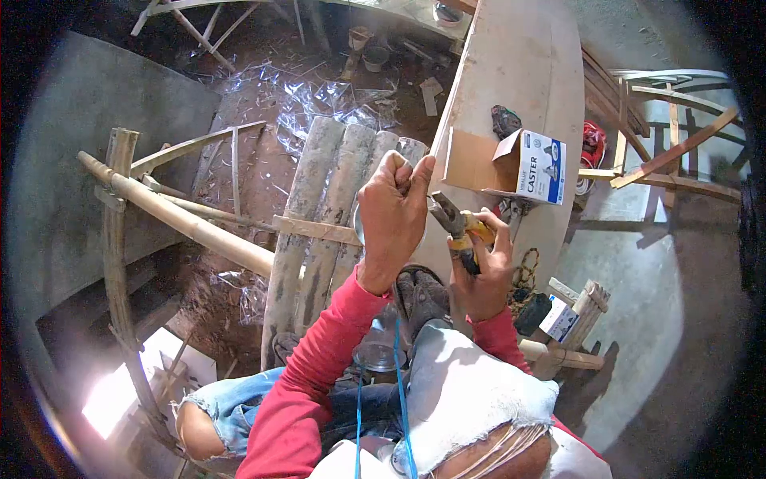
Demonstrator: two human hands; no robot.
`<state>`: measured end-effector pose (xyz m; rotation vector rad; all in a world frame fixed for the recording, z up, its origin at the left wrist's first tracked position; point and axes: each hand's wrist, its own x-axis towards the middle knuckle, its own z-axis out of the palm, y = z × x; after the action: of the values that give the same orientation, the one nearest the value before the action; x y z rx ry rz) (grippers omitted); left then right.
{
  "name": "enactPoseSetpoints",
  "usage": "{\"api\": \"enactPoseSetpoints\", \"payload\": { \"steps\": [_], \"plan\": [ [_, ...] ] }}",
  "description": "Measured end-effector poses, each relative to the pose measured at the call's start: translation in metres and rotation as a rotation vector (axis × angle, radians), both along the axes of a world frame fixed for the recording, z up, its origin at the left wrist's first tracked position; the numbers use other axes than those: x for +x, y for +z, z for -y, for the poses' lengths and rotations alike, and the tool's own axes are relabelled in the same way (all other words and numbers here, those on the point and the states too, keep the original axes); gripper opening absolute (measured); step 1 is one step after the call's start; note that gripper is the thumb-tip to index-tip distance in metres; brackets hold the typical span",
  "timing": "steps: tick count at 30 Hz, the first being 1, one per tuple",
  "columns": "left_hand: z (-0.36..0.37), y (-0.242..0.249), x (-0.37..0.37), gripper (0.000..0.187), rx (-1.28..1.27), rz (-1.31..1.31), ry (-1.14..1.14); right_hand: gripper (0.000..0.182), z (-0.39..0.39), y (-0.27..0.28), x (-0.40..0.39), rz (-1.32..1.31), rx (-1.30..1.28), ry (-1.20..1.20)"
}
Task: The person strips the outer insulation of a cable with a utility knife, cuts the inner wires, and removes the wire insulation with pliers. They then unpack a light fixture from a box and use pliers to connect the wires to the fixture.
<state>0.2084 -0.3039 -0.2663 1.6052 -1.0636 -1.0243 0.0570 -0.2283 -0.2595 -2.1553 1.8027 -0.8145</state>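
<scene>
My right hand (485, 275) is wrapped round a pair of pliers (449, 215) with yellow and black handles; their metal jaws point up and to the left. Just left of the jaws, my left hand (392, 215) is raised, its fingers curled and the thumb pressed against them. Whatever the left fingers may pinch is too small or hidden to make out. The pliers' jaws are apart from the left hand. Both hands are above a pale board and my shoe (423, 299).
An open caster box (538, 169) sits on the pale board (527, 56) to the right, beside a dark crumpled item (505, 121). Rough logs (315, 184) lie left of my hands. A wooden pole (191, 227) crosses the left side. Wooden frames (674, 136) stand at right.
</scene>
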Motion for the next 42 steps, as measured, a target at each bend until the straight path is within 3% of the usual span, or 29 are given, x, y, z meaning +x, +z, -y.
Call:
{"api": "enactPoseSetpoints", "payload": {
  "steps": [3,8,10,12,14,16,19,21,27,30,34,36,42],
  "plan": [
    [-0.002,0.000,0.001,0.045,0.046,-0.112,0.009,0.025,0.003,0.001,0.007,0.030,0.046,-0.030],
    [-0.002,0.010,0.002,0.040,0.022,0.000,-0.053,0.024,0.016,0.005,0.007,0.079,0.103,-0.061],
    [-0.001,0.010,0.006,0.039,-0.043,-0.064,-0.132,0.028,0.020,0.009,0.004,0.367,0.337,-0.111],
    [0.002,0.009,0.008,0.038,-0.110,-0.130,-0.214,0.033,0.022,0.012,-0.002,0.442,0.367,-0.104],
    [0.003,0.007,0.011,0.023,-0.099,-0.269,-0.315,0.037,0.020,0.011,-0.011,0.724,0.679,-0.186],
    [0.003,0.006,0.013,0.021,-0.053,-0.297,-0.346,0.035,0.019,0.011,-0.010,0.800,0.680,-0.146],
    [0.001,0.016,0.014,0.023,-0.029,-0.212,-0.366,0.031,0.022,0.016,-0.007,0.766,0.613,-0.110],
    [0.002,0.024,0.018,0.031,0.003,-0.031,-0.383,0.032,0.028,0.015,-0.013,0.296,0.266,0.066],
    [0.007,0.012,0.030,0.039,-0.012,-0.164,-0.367,0.030,0.040,0.022,-0.032,0.007,0.154,0.144],
    [0.009,0.018,0.033,0.042,0.005,-0.003,-0.355,0.032,0.045,0.028,-0.036,-0.014,0.155,0.130],
    [0.008,0.017,0.031,0.042,0.028,0.007,-0.356,0.033,0.045,0.030,-0.036,-0.008,0.182,0.134],
    [0.006,0.018,0.027,0.042,-0.032,0.053,-0.404,0.024,0.046,0.029,-0.035,-0.155,0.101,0.193],
    [0.006,0.019,0.029,0.042,0.016,0.016,-0.433,0.031,0.047,0.026,-0.034,-0.004,0.209,0.165]
  ]
}}
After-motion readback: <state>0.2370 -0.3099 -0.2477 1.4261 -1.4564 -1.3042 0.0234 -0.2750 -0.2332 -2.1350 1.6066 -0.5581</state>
